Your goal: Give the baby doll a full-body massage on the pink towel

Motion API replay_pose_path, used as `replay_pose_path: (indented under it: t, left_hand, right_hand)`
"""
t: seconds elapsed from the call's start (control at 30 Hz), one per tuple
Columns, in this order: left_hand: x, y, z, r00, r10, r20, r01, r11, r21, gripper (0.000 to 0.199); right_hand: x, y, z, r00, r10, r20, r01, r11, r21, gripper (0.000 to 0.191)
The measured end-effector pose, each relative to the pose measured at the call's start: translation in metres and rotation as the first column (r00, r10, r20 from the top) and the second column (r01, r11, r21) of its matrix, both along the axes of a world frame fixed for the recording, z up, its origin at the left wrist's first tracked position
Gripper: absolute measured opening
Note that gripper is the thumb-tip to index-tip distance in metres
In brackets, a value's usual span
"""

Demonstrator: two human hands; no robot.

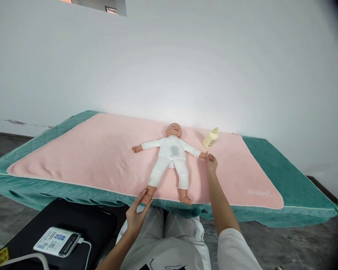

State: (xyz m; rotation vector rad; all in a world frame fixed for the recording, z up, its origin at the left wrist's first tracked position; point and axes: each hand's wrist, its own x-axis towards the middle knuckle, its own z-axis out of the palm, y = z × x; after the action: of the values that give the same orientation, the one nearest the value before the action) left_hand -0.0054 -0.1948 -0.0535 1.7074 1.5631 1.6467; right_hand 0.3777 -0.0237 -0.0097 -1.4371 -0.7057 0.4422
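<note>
A baby doll (171,150) with a soft white body lies on its back on a pink mat (101,150), arms spread and legs apart, feet toward me. My left hand (136,215) holds the doll's foot on the left, thumb on one side and fingers on the other. Farther up, my right hand (211,163) pinches the doll's hand on the right side, drawing that arm out from the body. A pale yellow pump bottle (211,138) stands on the mat just beyond my right hand.
Under the mat is a padded table with a green quilted cover (287,172), set against a white wall (169,56). A black chair (81,221) at the lower left carries a white power bank (56,242) with a cable plugged in.
</note>
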Motion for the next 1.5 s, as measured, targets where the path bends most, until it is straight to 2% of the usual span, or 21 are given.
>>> replay_pose_path:
  t: [0.1, 0.23, 0.43, 0.53, 0.67, 0.77, 0.87, 0.97, 1.07, 1.13, 1.33, 1.43, 1.5]
  left_hand:
    - [-0.001, -0.001, -0.006, 1.0, 0.008, -0.009, -0.009, 0.998, -0.056, 0.044]
    - [0.003, -0.004, -0.007, 1.0, -0.007, 0.031, 0.01, 0.996, -0.092, 0.044]
    - [0.007, -0.003, 0.001, 0.99, -0.041, 0.134, 0.05, 0.997, -0.065, 0.037]
    - [0.008, 0.003, 0.016, 0.969, -0.055, 0.239, 0.073, 0.995, -0.068, 0.039]
    - [0.013, 0.016, 0.047, 0.947, -0.095, 0.308, 0.135, 0.985, -0.11, 0.039]
    - [0.018, 0.026, 0.068, 0.944, -0.108, 0.312, 0.151, 0.982, -0.117, 0.039]
    - [0.024, 0.037, 0.082, 0.951, -0.141, 0.274, 0.167, 0.983, -0.075, 0.038]
    - [0.029, 0.05, 0.091, 0.969, -0.176, 0.173, 0.183, 0.983, -0.025, 0.038]
    - [0.035, 0.063, 0.099, 0.985, -0.164, 0.053, 0.161, 0.986, 0.051, 0.042]
    - [0.039, 0.071, 0.102, 0.988, -0.152, -0.006, 0.152, 0.985, 0.083, 0.044]
    - [0.05, 0.083, 0.109, 0.98, -0.192, -0.049, 0.196, 0.977, 0.084, 0.042]
    - [0.052, 0.085, 0.11, 0.977, -0.208, -0.047, 0.212, 0.974, 0.078, 0.04]
    - [0.051, 0.084, 0.11, 0.978, -0.203, -0.043, 0.206, 0.976, 0.075, 0.041]
  right_hand:
    - [0.003, 0.0, -0.005, 0.995, -0.045, -0.089, 0.042, 0.998, -0.041, 0.054]
    - [0.0, 0.001, -0.003, 0.988, -0.067, -0.142, 0.059, 0.996, -0.061, 0.049]
    - [-0.013, -0.001, 0.016, 0.992, -0.06, -0.107, 0.061, 0.998, 0.005, 0.058]
    - [-0.024, -0.005, 0.036, 0.997, -0.03, -0.064, 0.033, 0.998, 0.048, 0.059]
    - [-0.048, -0.014, 0.066, 0.999, 0.036, 0.013, -0.037, 0.996, 0.077, 0.057]
    - [-0.073, -0.024, 0.08, 0.977, 0.1, 0.19, -0.118, 0.989, 0.087, 0.053]
    - [-0.101, -0.032, 0.081, 0.884, 0.108, 0.455, -0.163, 0.983, 0.083, 0.044]
    - [-0.124, -0.037, 0.069, 0.67, 0.086, 0.738, -0.154, 0.988, 0.025, 0.036]
    - [-0.141, -0.038, 0.055, 0.473, 0.063, 0.879, -0.157, 0.988, 0.013, 0.031]
    - [-0.146, -0.038, 0.048, 0.408, 0.033, 0.912, -0.149, 0.988, 0.031, 0.03]
    - [-0.146, -0.037, 0.044, 0.345, 0.043, 0.938, -0.19, 0.982, 0.025, 0.029]
    - [-0.142, -0.039, 0.045, 0.368, 0.058, 0.928, -0.215, 0.976, 0.024, 0.03]
    - [-0.138, -0.039, 0.047, 0.413, 0.083, 0.907, -0.233, 0.972, 0.018, 0.031]
